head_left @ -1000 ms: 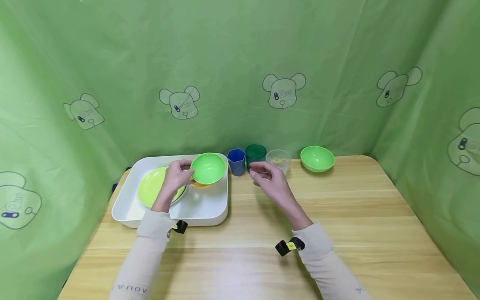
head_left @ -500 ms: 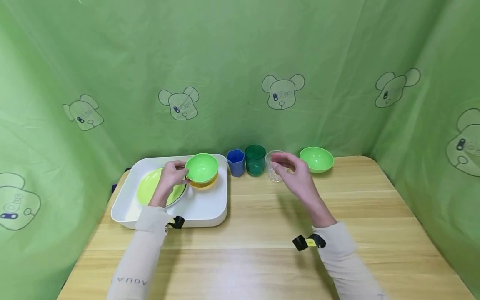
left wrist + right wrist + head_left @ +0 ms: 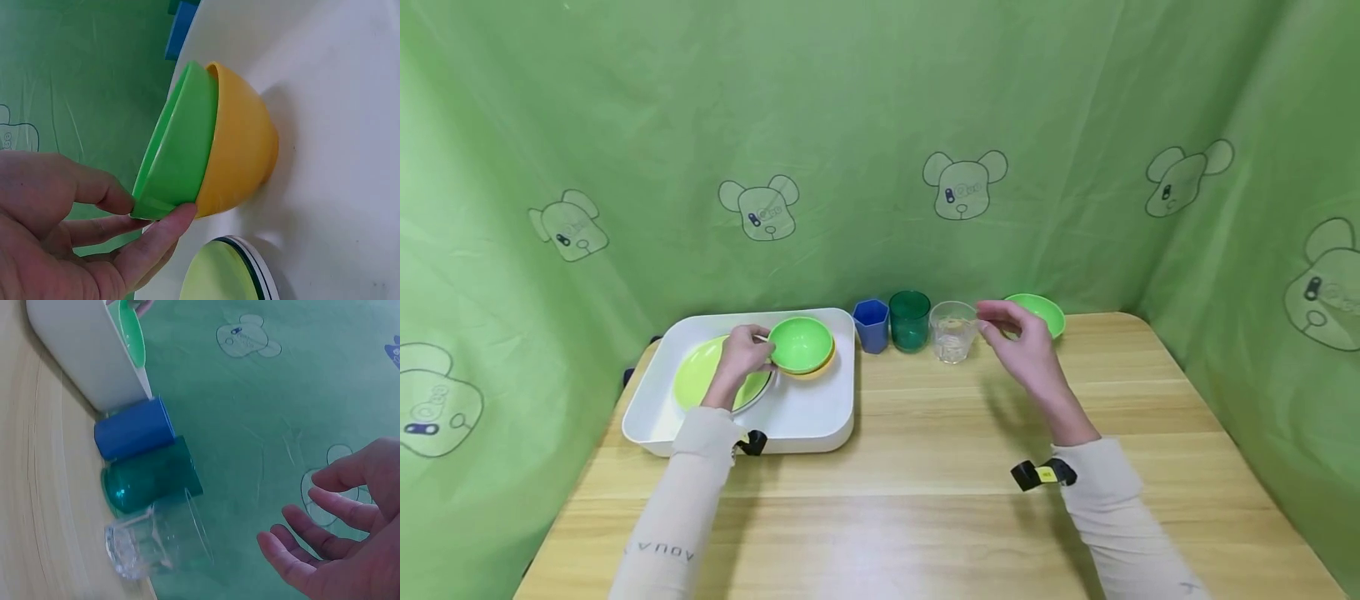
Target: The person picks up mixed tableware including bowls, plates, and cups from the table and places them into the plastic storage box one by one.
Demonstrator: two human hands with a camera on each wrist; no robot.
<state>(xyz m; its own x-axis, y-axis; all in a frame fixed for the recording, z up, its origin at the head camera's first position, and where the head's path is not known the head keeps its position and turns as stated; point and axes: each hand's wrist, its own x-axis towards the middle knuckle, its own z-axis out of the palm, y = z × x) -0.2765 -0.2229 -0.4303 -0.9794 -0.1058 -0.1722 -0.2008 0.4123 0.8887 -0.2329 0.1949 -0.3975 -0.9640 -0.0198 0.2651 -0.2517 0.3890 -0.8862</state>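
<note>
My left hand (image 3: 745, 356) pinches the rim of a green bowl (image 3: 802, 343), thumb and fingers on its near-left side. In the left wrist view the green bowl (image 3: 178, 147) sits partly inside an orange bowl (image 3: 240, 140), which stands in the white tray (image 3: 808, 425). Beside them in the tray lies a yellow-green plate (image 3: 698, 372) on top of other plates. My right hand (image 3: 1026, 342) is raised with nothing in it, fingers loosely bent, just right of a clear glass (image 3: 953, 333). It partly covers a second green bowl (image 3: 1037, 310) at the back of the table.
A blue hexagonal cup (image 3: 872, 327) and a dark green glass (image 3: 910, 322) stand in a row with the clear glass, right of the tray. Behind them hangs a green curtain (image 3: 865, 125) with bear prints. The wooden table (image 3: 910, 483) extends toward me.
My left hand has lowered the green bowl leftward into the orange bowl. My right hand has moved right, from in front of the glasses toward the second green bowl.
</note>
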